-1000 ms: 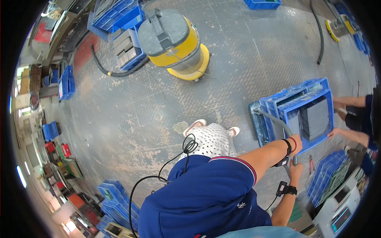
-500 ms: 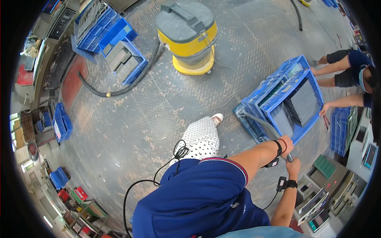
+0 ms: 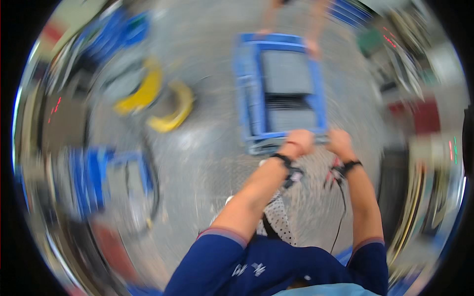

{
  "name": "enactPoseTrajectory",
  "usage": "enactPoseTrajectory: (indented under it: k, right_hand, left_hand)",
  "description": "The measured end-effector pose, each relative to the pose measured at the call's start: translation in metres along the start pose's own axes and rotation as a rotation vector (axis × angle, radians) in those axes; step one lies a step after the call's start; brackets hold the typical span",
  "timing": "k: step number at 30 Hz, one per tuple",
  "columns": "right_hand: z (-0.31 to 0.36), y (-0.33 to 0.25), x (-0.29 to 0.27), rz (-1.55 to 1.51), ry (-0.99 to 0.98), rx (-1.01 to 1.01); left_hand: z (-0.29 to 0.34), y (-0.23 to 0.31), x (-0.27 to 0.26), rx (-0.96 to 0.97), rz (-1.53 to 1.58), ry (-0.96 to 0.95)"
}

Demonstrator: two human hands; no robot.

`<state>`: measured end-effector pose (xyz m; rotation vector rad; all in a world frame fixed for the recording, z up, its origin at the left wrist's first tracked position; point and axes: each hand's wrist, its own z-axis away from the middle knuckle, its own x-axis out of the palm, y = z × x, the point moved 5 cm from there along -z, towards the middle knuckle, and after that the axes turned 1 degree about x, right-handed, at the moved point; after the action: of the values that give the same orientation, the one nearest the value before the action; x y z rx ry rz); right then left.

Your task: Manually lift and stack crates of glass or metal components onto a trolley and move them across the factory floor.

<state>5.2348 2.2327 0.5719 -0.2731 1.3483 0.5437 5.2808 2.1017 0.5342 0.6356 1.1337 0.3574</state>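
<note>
A blue plastic crate (image 3: 323, 98), stacked on others, holds grey flat panels (image 3: 286, 71) with a dark gap between them. My left hand (image 3: 300, 141) and my right hand (image 3: 339, 142) are closed side by side at its near end. Between them shows a short piece of the grey handle bar (image 3: 320, 139), most of it covered by my fingers. Both wrists carry black straps with small devices. At the far end of the crate, another person's hands (image 3: 312, 48) touch the rim. Motion blurs the picture.
A yellow and grey vacuum cleaner (image 3: 140, 91) stands to the left, blurred. Blue crates (image 3: 86, 180) and a dark hose (image 3: 155, 182) lie at the lower left. Workbenches and equipment line the right side, with a dark red patch (image 3: 425, 118) there.
My view has swung right, so the crate stack now stands straight ahead of me. Both my hands stay closed on the bar. The other person's hands remain at the crate's far end.
</note>
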Motion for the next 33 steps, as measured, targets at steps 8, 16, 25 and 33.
enactPoseTrajectory:
  k: [8,16,25,33]
  right_hand:
    - [0.359,-0.049,0.091,-0.265,0.532,0.456]
    - [0.877,-0.134,0.278,-0.851,0.623,0.746]
    - [1.601,-0.587,0.491,-1.021,0.414,2.342]
    - [1.825,-0.995,0.3,-1.199,0.444,2.905]
  left_hand:
    - [0.204,0.11,0.23,0.064,-0.208,0.115]
    - [0.412,0.163,0.447,-0.024,0.263,-0.062]
    - [0.626,0.3,0.569,0.149,0.007,-0.275]
    - [0.878,0.404,0.652,0.118,0.054,-0.363]
